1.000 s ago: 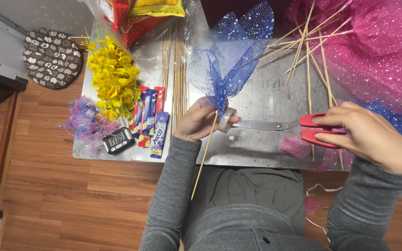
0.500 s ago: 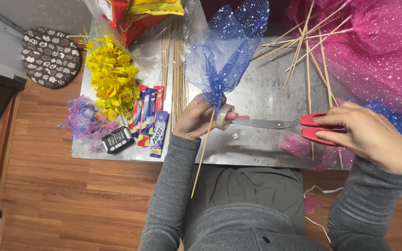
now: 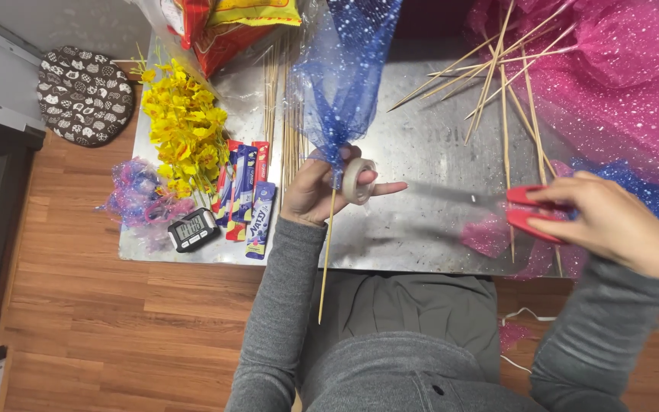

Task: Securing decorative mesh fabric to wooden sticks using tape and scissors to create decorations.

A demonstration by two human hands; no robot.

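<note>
My left hand grips a thin wooden skewer where a bunch of blue glittery mesh is gathered around it. A roll of clear tape hangs on that hand's fingers, and one finger points right. My right hand holds red-handled scissors by the handles. Their blades lie flat over the metal table and point left at the tape roll.
The metal table carries loose skewers, pink glittery mesh, yellow artificial flowers, several wrapped candy sticks, a small digital timer and a red-yellow bag. A patterned cushion lies on the wooden floor at left.
The blue mesh bunch on the skewer has been raised more upright. My left hand has turned, so the tape roll now shows on its fingers. The scissors have stayed about where they were.
</note>
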